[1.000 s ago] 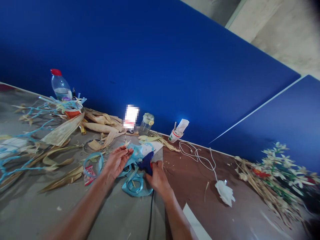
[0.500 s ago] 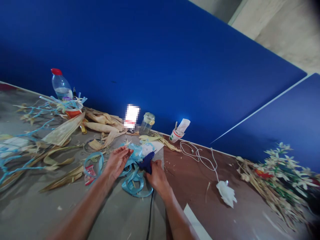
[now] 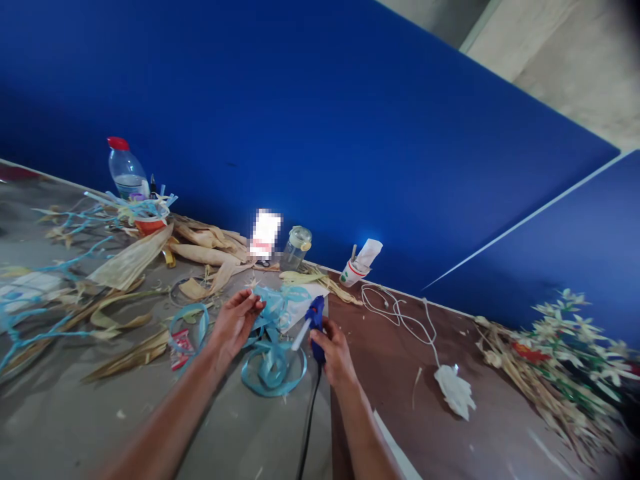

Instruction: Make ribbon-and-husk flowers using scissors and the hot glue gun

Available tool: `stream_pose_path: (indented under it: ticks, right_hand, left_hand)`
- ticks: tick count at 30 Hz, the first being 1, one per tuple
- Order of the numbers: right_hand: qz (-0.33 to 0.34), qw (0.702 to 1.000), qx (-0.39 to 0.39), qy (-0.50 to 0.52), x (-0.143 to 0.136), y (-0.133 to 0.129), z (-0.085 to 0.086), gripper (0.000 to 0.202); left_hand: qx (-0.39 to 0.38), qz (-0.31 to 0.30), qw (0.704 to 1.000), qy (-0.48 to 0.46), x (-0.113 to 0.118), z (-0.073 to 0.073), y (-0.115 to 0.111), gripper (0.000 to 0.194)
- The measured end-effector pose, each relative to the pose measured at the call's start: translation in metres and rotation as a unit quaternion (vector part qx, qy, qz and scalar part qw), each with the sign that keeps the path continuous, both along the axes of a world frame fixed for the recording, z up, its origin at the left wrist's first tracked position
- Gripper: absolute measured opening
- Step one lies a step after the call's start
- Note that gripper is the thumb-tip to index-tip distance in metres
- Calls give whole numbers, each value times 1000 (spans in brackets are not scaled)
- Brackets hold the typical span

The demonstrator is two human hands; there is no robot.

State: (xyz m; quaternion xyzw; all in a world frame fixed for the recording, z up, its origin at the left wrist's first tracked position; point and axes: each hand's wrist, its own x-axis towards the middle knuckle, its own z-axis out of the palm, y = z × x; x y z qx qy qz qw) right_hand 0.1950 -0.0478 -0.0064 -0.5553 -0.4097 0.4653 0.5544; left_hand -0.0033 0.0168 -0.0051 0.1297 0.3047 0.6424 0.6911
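Note:
My right hand (image 3: 334, 347) is wrapped round the handle of a blue glue gun (image 3: 317, 327), a white glue stick jutting from its rear and a black cord trailing down. To its left, my left hand (image 3: 239, 321) has its fingertips pinched together at the edge of light blue ribbon; a small pale piece shows at the fingertips, too small to name. Loops of the light blue ribbon (image 3: 274, 373) lie on the table between and below my hands. White paper (image 3: 306, 308) lies partly under the ribbon.
Dry husks (image 3: 200, 257), a capped bottle (image 3: 127, 175), a glass jar (image 3: 297, 247) and a lit screen (image 3: 265, 233) stand or lie at the back left. Toward the right are a paper cup (image 3: 354, 271), a white cable (image 3: 400, 317), crumpled tissue (image 3: 454, 390) and white flowers (image 3: 575, 333).
My right hand has moved right with the glue gun, away from my left hand, and the gun has turned so its glue stick shows. My left hand has barely moved.

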Motion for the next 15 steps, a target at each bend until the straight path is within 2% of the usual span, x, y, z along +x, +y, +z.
stream_pose_path:
  ticks: [3,6,10,15]
  right_hand:
    - [24,994,20,104,-5,-5,8,39]
    - [83,988,38,124,-9,-9,20,40]
    - [151,982,41,106,-17,-14,31,44]
    - [185,982,40,18,-31,-11,25,45]
  left_hand:
    - [-18,4,1000,12,0,3,-1,18]
    - [-24,12,999,32,1,8,-2,21]
    - [6,13,998,68,3,13,-5,24]
    - [19,24,994,103,4,11,-6,27]
